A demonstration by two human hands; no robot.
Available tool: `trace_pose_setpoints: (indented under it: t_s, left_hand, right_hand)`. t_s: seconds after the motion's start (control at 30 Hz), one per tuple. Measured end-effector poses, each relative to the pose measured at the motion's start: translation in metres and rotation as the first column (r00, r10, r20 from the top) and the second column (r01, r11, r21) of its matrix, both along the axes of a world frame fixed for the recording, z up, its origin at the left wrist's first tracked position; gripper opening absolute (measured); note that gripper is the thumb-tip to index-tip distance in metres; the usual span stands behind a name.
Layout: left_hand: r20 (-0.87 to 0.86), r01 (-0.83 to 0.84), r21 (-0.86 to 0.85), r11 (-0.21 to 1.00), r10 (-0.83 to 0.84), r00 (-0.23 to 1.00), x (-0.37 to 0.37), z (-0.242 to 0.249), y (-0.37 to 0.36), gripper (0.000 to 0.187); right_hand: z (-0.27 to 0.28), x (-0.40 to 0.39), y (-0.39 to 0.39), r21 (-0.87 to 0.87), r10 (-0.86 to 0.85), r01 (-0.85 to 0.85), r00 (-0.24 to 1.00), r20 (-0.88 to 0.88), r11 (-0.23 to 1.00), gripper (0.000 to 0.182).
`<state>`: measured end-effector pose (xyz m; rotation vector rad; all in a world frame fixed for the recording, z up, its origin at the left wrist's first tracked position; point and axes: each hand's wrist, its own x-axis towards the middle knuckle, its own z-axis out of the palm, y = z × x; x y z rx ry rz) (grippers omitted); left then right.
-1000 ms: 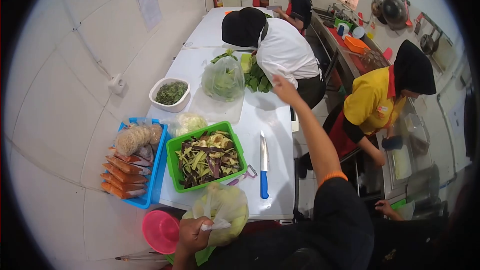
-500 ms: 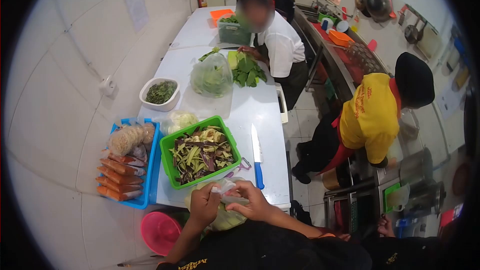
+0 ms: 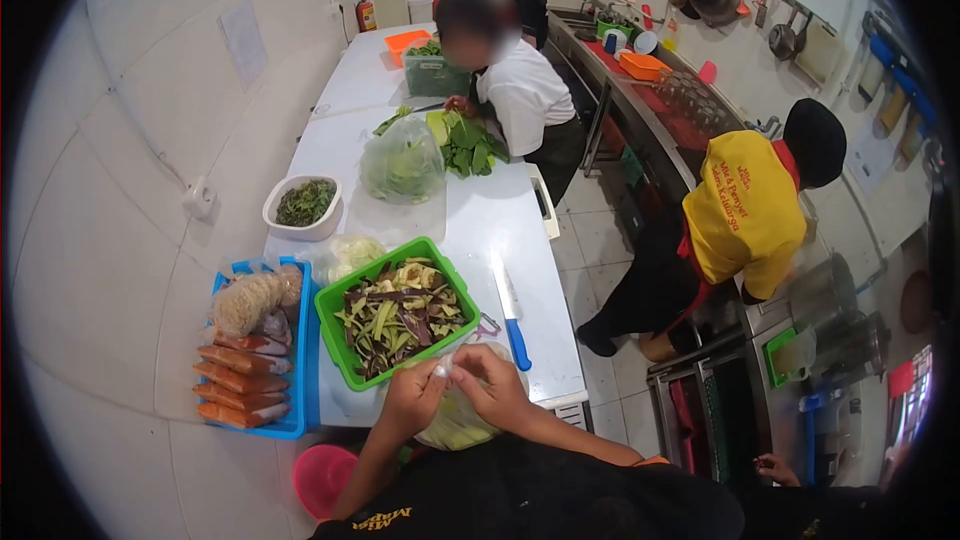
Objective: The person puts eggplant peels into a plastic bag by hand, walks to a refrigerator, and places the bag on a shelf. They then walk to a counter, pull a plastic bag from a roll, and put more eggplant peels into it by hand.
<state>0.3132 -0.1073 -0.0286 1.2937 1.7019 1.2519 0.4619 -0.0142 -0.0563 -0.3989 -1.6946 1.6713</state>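
Note:
My left hand (image 3: 412,398) and my right hand (image 3: 490,386) are close together at the table's near edge. Both are closed on the gathered top of a clear plastic bag (image 3: 455,422), which holds something pale green I cannot name for sure. Just beyond them stands a green basket (image 3: 327,315) full of dark and pale vegetable strips (image 3: 400,315). To the right of the basket lie a purple-handled peeler (image 3: 488,325) and a knife (image 3: 513,320) with a blue handle.
At the left is a blue tray (image 3: 303,395) with orange packets (image 3: 243,385). Farther back stand a white tub (image 3: 335,210) of chopped greens and a bag of leaves (image 3: 402,165). A person in white (image 3: 530,100) handles leafy greens; another in yellow (image 3: 745,205) is at the right. A pink bucket (image 3: 322,480) is below.
My hands have come closer together, and the bag's top, which stood loose between them, is now bunched in my fingers. The view has shifted slightly.

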Motion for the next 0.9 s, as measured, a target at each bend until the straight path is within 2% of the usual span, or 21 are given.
trace_pose_setpoints:
  t_s: [0.07,0.1,0.17,0.2,0.3,0.4,0.43,0.53,0.57,0.63,0.67,0.73,0.77,0.83,0.87,0.9]
  left_hand:
    - [0.001,0.039,-0.001,0.999,-0.039,0.999,-0.007,-0.005,-0.004,0.02]
    - [0.015,0.06,-0.008,0.998,-0.06,0.998,-0.011,-0.009,-0.004,0.019]
    - [0.014,0.054,-0.003,0.999,-0.053,0.998,-0.016,-0.01,-0.009,0.017]
    - [0.012,0.05,0.019,0.999,-0.05,0.999,-0.019,-0.01,-0.005,0.016]
    - [-0.031,0.121,0.146,0.982,-0.117,0.993,-0.033,-0.036,-0.011,0.019]
    - [-0.014,0.109,0.236,0.965,-0.109,0.994,-0.036,-0.031,-0.015,0.02]
    - [-0.006,0.082,0.339,0.937,-0.086,0.996,-0.043,-0.062,-0.014,0.019]
    - [0.11,0.079,0.379,0.922,-0.13,0.985,-0.04,-0.072,-0.022,0.013]
    - [0.147,0.038,0.35,0.936,-0.095,0.985,-0.041,-0.081,-0.036,0.014]
    - [0.211,-0.038,0.332,0.942,-0.035,0.977,-0.043,-0.101,-0.038,0.02]
    - [0.054,0.02,0.373,0.928,-0.043,0.998,-0.042,-0.095,-0.032,0.021]
    - [-0.256,0.155,0.459,0.875,-0.037,0.966,-0.041,-0.074,-0.022,0.024]
    - [-0.228,0.141,0.316,0.938,-0.069,0.971,-0.05,-0.085,-0.025,0.025]
    - [-0.19,0.071,0.014,0.997,-0.067,0.98,-0.073,-0.115,-0.033,0.053]
    - [-0.142,0.012,-0.001,1.0,-0.012,0.99,-0.067,-0.102,-0.024,0.045]
    - [-0.092,-0.062,-0.024,0.998,0.06,0.994,-0.053,-0.076,-0.02,0.038]
  right_hand:
    - [-0.002,-0.012,-0.005,-0.205,-0.044,0.015,0.989,-0.14,0.979,0.021]
    - [0.004,-0.016,-0.008,-0.209,-0.116,0.08,0.979,-0.168,0.975,0.025]
    - [0.015,-0.011,-0.015,0.206,-0.25,0.245,0.968,-0.004,0.947,0.029]
    - [0.019,-0.008,-0.009,0.428,-0.333,0.28,0.941,0.052,0.859,0.031]
    - [0.0,-0.011,-0.005,0.438,-0.279,0.288,0.956,-0.088,0.852,0.03]
    - [-0.015,-0.017,-0.009,0.328,-0.302,0.39,0.909,-0.289,0.86,0.026]
    - [-0.016,-0.018,-0.012,0.259,-0.337,0.416,0.893,-0.299,0.872,0.023]
    - [0.001,-0.013,-0.011,0.504,-0.311,0.401,0.915,-0.257,0.765,0.024]
    - [0.007,-0.014,-0.014,0.504,-0.33,0.398,0.917,-0.222,0.766,0.022]
    - [-0.011,-0.033,-0.028,0.15,-0.327,0.357,0.926,-0.189,0.922,0.023]
    - [-0.017,-0.039,-0.028,-0.03,-0.317,0.317,0.928,-0.197,0.948,0.026]
    - [-0.016,-0.035,-0.022,0.008,-0.233,0.233,0.972,0.012,0.972,0.032]
    - [-0.015,-0.034,-0.023,0.003,-0.179,0.18,0.977,0.115,0.984,0.036]
    - [-0.012,-0.026,-0.025,-0.009,-0.185,0.19,0.965,0.186,0.982,0.042]
    - [-0.008,-0.024,-0.028,-0.018,-0.161,0.169,0.961,0.224,0.985,0.045]
    - [-0.001,-0.022,-0.033,-0.038,-0.135,0.144,0.975,0.175,0.989,0.046]
